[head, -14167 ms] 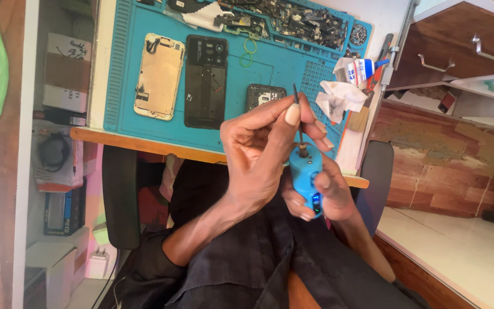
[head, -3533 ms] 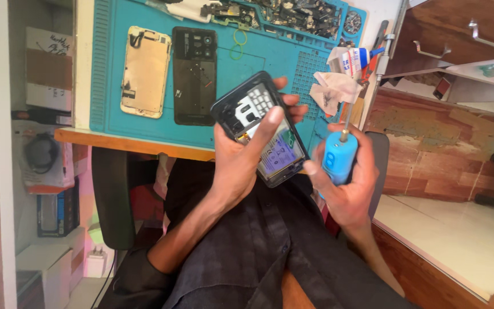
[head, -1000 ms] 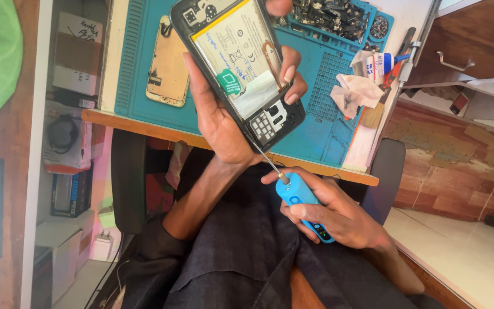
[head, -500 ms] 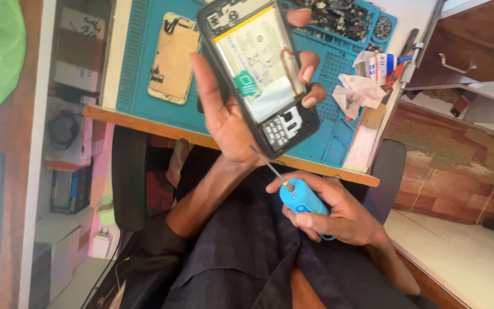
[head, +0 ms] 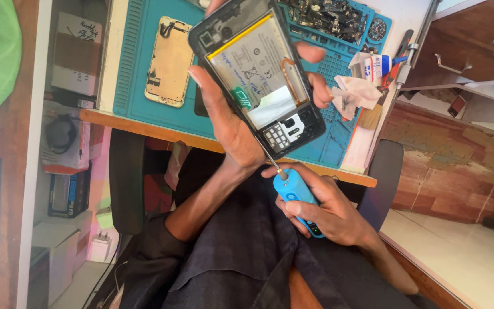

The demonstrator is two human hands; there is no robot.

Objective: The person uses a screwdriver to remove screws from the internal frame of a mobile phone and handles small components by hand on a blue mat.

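My left hand (head: pixel 232 123) grips an opened phone (head: pixel 258 77) with its back cover off, so the pale battery and dark inner boards face me. The hand's fingers wrap both long edges. My right hand (head: pixel 330 209) is closed around a blue electric screwdriver (head: pixel 295 191). Its thin metal bit (head: pixel 267 155) points up and touches the lower corner of the phone, near the small board there. Both hands hover above my lap, in front of the bench edge.
A teal work mat (head: pixel 138 68) covers the bench and carries a stripped phone frame (head: pixel 170 60), a tray of small parts (head: pixel 333 14), crumpled tissue (head: pixel 353 94), a brush and tools. Boxes sit on shelves at left. A chair armrest (head: pixel 384 171) stands at right.
Over the last second the phone has been raised closer to me and tilted slightly. The screwdriver stays under it, its bit now at the phone's lower corner.
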